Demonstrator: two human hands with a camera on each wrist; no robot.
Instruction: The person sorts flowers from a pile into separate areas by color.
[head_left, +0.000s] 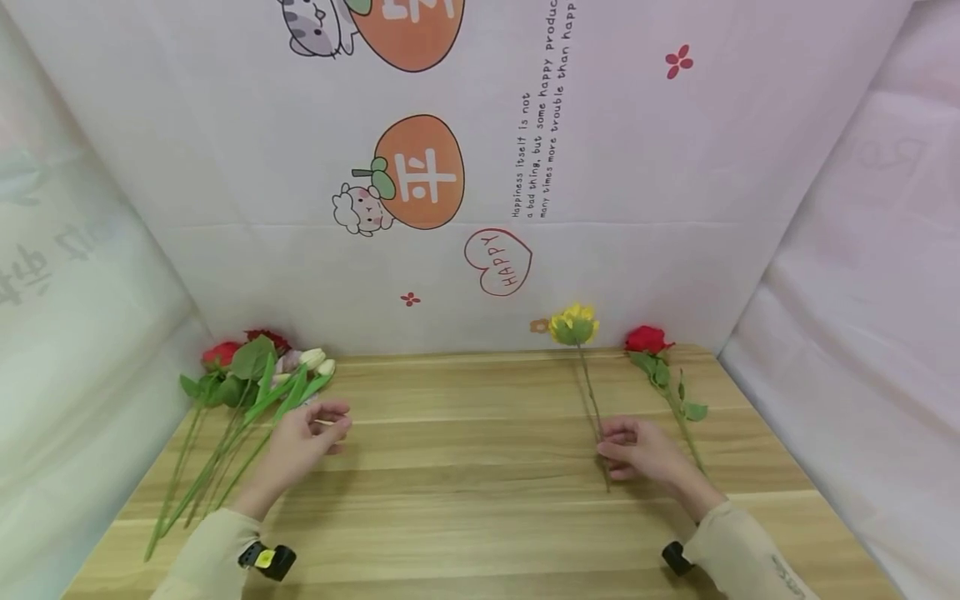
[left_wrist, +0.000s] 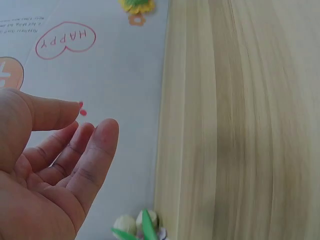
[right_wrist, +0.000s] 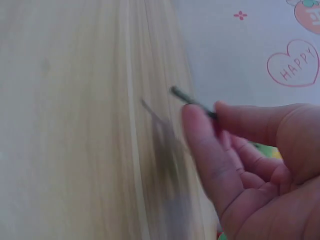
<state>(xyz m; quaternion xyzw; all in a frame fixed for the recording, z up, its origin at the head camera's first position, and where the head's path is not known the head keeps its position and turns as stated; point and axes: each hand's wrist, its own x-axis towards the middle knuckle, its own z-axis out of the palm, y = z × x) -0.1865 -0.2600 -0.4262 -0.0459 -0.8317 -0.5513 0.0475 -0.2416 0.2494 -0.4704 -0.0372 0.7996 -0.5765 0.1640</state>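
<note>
My right hand [head_left: 637, 451] pinches the thin stem of a yellow artificial-looking flower [head_left: 574, 325] between thumb and fingers. Its bloom points away toward the back wall. In the right wrist view the dark green stem end [right_wrist: 184, 96] pokes out past the fingertips, slightly blurred, and casts a shadow on the wood. My left hand [head_left: 311, 433] is held above the table with nothing in it, thumb and fingers apart, as the left wrist view also shows. Nearest to it are white tulips [head_left: 313, 360] with long green leaves.
Red roses [head_left: 221, 354] lie bunched with the tulips at the left, their stems running toward the front. A single red rose [head_left: 647, 339] lies at the right, beyond my right hand. The wooden table [head_left: 465, 467] meets a printed white cloth wall [head_left: 600, 275] at the back.
</note>
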